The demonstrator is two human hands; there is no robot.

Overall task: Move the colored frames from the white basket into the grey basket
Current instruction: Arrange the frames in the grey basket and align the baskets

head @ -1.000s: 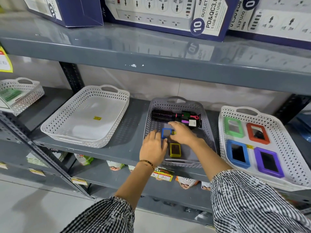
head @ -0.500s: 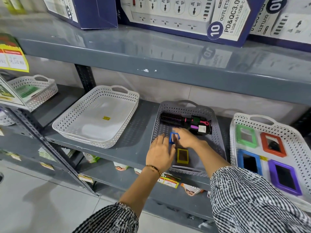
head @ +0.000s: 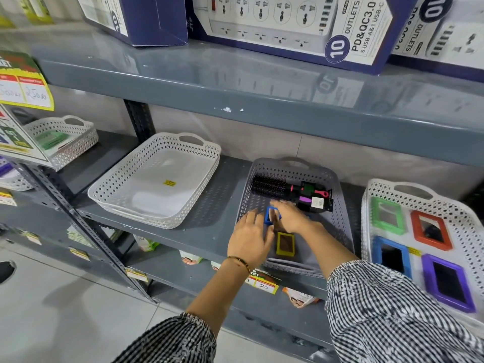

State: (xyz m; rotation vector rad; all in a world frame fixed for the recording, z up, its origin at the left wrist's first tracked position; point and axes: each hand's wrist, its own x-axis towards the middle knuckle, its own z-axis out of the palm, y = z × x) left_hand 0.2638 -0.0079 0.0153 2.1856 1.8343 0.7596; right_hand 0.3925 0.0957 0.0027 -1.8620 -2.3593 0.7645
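Note:
The grey basket [head: 340, 226] stands in the middle of the shelf. Both hands are inside it. My right hand [head: 290, 217] pinches a small blue frame [head: 269, 218], tipped up on its edge. My left hand [head: 248, 239] hovers just left of that frame, fingers spread, holding nothing. A small yellow frame [head: 285, 243] lies flat on the basket floor below the hands. The white basket on the left [head: 199, 176] holds only a yellow sticker. A second white basket on the right [head: 366, 213] holds green [head: 387, 215], red [head: 429, 229], blue [head: 391, 255] and purple [head: 447, 281] frames.
A black hairbrush [head: 269, 186] and packaged items lie at the back of the grey basket. An upper grey shelf [head: 235, 95] carries power-strip boxes [head: 288, 24]. Another white basket [head: 65, 140] sits far left. Price tags hang on the lower shelf edge.
The blue frame has gone from lying flat to standing on edge in my right hand. The view has shifted left and closer; my left hand stays beside the frame.

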